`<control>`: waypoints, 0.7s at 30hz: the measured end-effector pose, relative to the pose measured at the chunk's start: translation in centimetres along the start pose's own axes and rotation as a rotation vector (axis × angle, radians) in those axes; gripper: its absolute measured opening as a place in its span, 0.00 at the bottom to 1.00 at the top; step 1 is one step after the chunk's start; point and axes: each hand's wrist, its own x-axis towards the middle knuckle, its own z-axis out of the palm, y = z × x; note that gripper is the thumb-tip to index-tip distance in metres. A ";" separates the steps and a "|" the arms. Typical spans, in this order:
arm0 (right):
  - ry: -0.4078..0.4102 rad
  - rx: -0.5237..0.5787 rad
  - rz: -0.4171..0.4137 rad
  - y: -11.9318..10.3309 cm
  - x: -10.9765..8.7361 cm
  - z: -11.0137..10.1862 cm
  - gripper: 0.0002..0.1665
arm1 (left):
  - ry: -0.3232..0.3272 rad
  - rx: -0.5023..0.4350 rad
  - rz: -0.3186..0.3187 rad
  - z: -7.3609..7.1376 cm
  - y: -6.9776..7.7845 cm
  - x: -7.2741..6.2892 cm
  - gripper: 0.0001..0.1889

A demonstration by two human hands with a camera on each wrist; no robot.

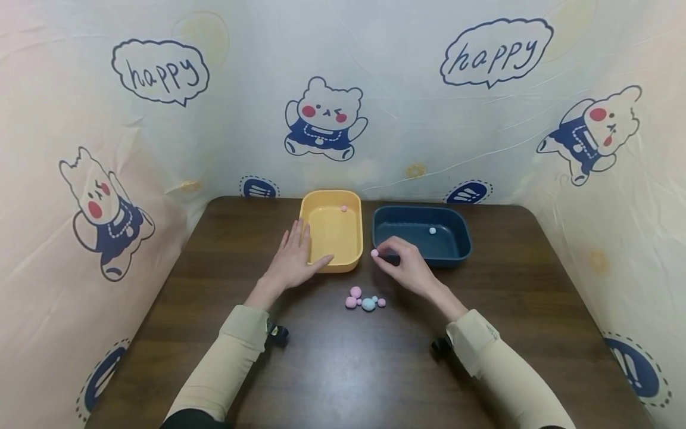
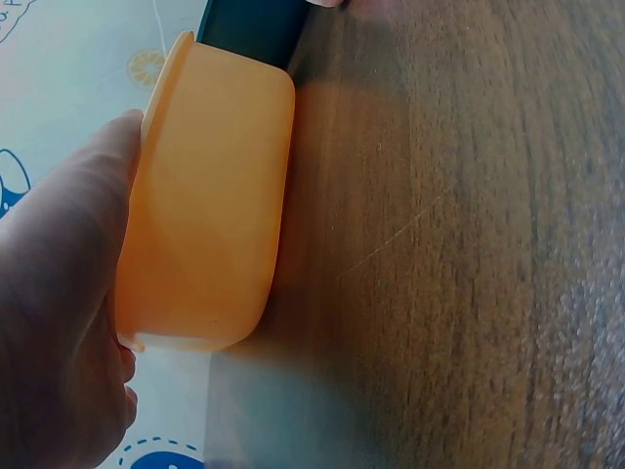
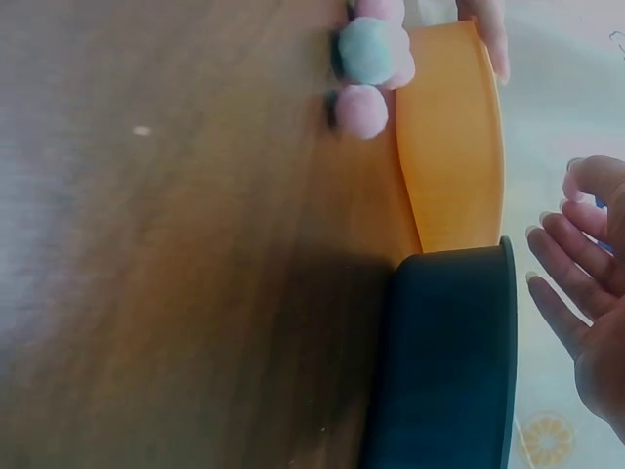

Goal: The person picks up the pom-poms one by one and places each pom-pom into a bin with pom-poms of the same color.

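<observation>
My right hand (image 1: 409, 268) pinches a small pink pompom (image 1: 374, 253) between thumb and forefinger, above the table by the near left corner of the navy tub (image 1: 464, 257). Its other fingers are spread in the right wrist view. My left hand (image 1: 293, 258) rests with fingers outstretched along the left side of the yellow tub (image 1: 358, 238), its thumb over the near rim. One pink pompom (image 1: 344, 208) lies in the yellow tub, and a pale blue pompom (image 1: 432, 230) lies in the navy one. In front of the tubs sits a cluster of pink and blue pompoms (image 1: 368, 304).
The two tubs stand side by side near the back of the dark wooden table (image 1: 343, 381), a narrow gap between them. Behind the table hangs a printed cloth (image 1: 402, 119) with bears and lettering, which also runs along both sides.
</observation>
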 end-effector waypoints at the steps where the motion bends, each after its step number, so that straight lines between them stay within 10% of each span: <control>1: -0.001 0.000 0.001 0.0 0.3 0.1 0.09 | -0.001 0.001 -0.001 0.0 0.0 0.0 0.66; 21: 0.016 0.141 0.091 0.8 5.5 2.0 0.13 | -0.006 -0.006 -0.017 0.2 0.0 0.1 0.65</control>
